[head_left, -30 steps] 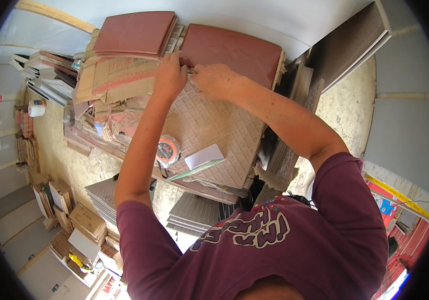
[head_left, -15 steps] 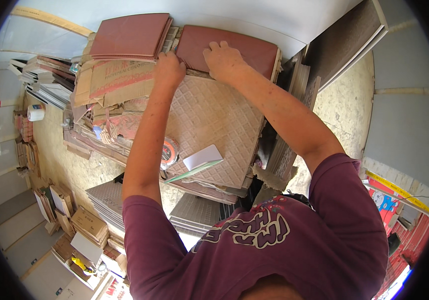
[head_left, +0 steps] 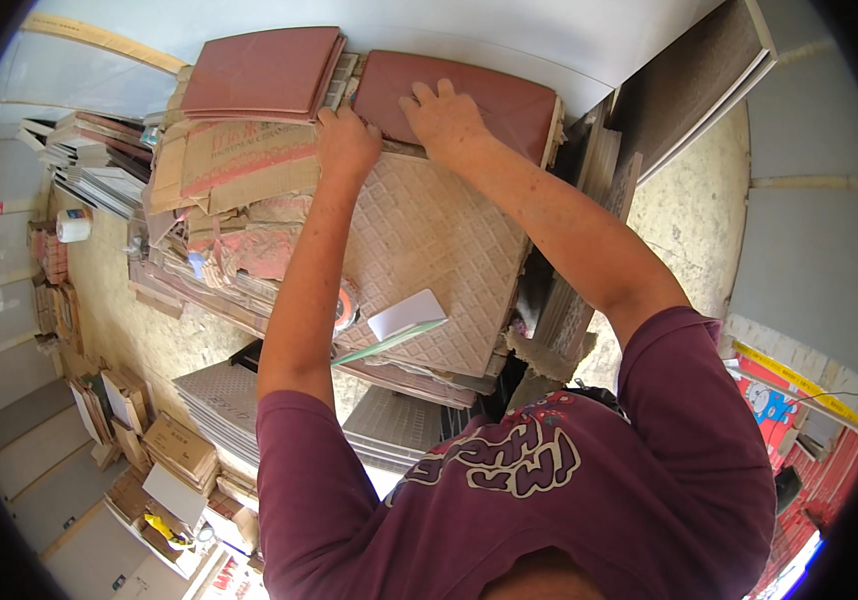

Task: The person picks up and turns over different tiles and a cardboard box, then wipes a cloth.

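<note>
The red tile [head_left: 509, 105] lies at the far side of a tile pile, its far edge close along the white wall [head_left: 539, 35] and its near edge beside a patterned tile [head_left: 439, 245]. A narrow gap parts it from the red stack [head_left: 264, 75] on the left; to the right, past the pile's edge, stand leaning boards [head_left: 584, 235]. Bare room stretches over the patterned tile, up to a notebook [head_left: 407, 316] and a tape measure [head_left: 346, 304] half hidden by the left forearm. The left hand [head_left: 348, 145] curls its fingers at the red tile's near left corner; whether it grips cannot be told. The right hand [head_left: 446, 123] rests on the red tile's top, fingers loosely spread, grasping nothing. The red tile's long axis runs left to right, its right end slightly nearer.
</note>
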Demonstrator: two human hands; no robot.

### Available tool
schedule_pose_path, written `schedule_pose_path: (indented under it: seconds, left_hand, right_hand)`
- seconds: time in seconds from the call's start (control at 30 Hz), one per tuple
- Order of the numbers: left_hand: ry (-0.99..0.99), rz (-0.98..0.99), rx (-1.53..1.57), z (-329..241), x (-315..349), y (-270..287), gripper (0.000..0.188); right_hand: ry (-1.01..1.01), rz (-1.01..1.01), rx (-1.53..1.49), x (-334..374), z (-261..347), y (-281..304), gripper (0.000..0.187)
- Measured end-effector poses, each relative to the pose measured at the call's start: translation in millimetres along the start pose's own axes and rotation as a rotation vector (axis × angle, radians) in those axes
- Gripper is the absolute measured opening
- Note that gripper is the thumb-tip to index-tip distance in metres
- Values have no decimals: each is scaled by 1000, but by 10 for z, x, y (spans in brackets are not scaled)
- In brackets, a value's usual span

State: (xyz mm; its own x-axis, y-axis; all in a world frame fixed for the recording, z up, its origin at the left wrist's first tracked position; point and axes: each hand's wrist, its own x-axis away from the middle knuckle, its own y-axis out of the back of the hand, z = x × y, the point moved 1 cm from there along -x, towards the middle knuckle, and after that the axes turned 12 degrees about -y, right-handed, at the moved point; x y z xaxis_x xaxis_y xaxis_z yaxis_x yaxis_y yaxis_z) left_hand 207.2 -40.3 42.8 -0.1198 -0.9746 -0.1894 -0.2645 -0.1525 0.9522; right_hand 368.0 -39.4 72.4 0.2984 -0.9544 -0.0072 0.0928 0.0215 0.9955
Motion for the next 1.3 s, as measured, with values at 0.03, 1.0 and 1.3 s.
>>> schedule_pose_path:
  seconds: [0.03,1.0,1.3]
  left_hand:
    - [6,4,15,2,0,6,41]
    - [-134,-366,396,-171,204,190,72]
    - [338,-6,1368,-456,187,428,46]
  right_hand:
    - [5,-1,3,1,8,-2,40]
    - [21,43,-138,-65,-79,427,44]
    - [58,27,-169,-69,-127,460,39]
